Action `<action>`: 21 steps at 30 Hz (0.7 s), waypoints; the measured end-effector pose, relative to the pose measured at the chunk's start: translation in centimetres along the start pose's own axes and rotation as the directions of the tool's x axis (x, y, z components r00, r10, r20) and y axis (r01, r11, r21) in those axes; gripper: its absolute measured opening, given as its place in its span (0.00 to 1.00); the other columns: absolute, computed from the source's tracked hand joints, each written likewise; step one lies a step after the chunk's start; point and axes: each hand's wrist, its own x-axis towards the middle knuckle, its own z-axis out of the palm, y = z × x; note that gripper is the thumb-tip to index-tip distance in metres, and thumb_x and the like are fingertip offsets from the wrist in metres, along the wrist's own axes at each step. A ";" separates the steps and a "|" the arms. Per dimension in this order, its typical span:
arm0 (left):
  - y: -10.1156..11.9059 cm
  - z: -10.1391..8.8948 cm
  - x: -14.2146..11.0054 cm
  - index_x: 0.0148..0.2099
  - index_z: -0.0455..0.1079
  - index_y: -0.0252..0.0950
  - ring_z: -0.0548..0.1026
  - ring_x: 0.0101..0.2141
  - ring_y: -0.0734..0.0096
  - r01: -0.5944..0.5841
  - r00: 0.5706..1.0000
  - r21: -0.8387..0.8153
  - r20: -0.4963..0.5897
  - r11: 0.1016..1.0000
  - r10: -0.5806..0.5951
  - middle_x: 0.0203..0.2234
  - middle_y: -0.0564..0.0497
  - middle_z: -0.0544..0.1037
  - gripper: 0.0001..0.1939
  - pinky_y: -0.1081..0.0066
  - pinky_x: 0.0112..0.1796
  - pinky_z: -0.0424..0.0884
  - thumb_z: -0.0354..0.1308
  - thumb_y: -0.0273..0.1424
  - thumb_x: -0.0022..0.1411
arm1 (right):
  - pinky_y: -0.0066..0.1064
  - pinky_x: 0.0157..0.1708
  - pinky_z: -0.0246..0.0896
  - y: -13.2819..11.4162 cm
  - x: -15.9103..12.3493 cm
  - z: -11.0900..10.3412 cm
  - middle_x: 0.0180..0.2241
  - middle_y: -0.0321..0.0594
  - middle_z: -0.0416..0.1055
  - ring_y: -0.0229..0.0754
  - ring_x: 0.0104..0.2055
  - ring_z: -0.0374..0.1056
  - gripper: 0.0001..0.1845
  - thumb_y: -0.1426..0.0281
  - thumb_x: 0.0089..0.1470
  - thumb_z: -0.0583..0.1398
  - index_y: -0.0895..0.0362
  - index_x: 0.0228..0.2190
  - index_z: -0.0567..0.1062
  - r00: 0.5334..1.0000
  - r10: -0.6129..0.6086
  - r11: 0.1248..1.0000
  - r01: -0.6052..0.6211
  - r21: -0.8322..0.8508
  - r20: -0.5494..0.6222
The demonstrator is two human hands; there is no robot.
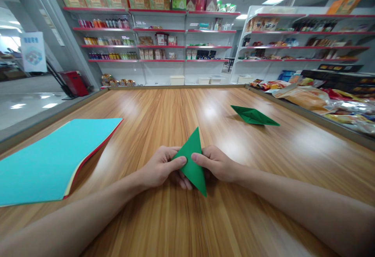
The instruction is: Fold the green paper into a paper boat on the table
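A folded piece of green paper [191,167], pointed at top and bottom, is held between both hands just above the wooden table [152,112]. My left hand [164,167] is closed on its left edge, thumb pressed on the front and fingers behind it. From the other side my right hand [216,162] grips it, thumb also on the front; its other fingers are mostly hidden behind the paper. Farther back on the right, a green folded paper boat [254,115] lies on the table, apart from both hands.
A stack of coloured paper sheets [58,151], turquoise on top, lies at the left. Snack packets [310,99] are piled beyond the table's right rim. Shelves [158,30] with boxes and bottles stand behind the table. A red case [74,83] is on the floor at far left.
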 end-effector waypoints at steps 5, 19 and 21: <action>0.1 0.3 0.0 0.43 0.67 0.25 0.80 0.26 0.65 -0.030 0.999 -0.009 0.009 0.999 0.031 0.27 0.39 0.80 0.17 0.74 0.26 0.76 0.53 0.38 0.65 | 0.24 0.21 0.56 0.1 0.0 0.0 0.19 0.41 0.68 0.34 0.21 0.62 0.35 0.49 0.61 0.47 0.64 0.21 0.73 1.000 -0.006 0.998 0.004 0.070 0.023; -0.2 0.5 0.4 0.39 0.67 0.28 0.79 0.26 0.65 -0.045 0.998 -0.098 -0.051 0.994 0.040 0.26 0.41 0.80 0.17 0.73 0.27 0.76 0.58 0.41 0.62 | 0.23 0.16 0.49 0.0 0.0 -0.2 0.18 0.38 0.65 0.31 0.17 0.56 0.32 0.51 0.61 0.48 0.65 0.23 0.73 0.995 -0.026 0.991 0.012 0.134 0.101; -0.3 0.3 0.4 0.36 0.67 0.28 0.79 0.25 0.66 -0.070 0.995 -0.113 -0.080 0.991 0.061 0.26 0.41 0.79 0.17 0.73 0.27 0.76 0.58 0.41 0.61 | 0.23 0.16 0.48 -0.1 0.0 -0.2 0.17 0.37 0.63 0.30 0.17 0.54 0.33 0.50 0.61 0.48 0.64 0.22 0.72 0.994 -0.022 0.994 0.010 0.112 0.107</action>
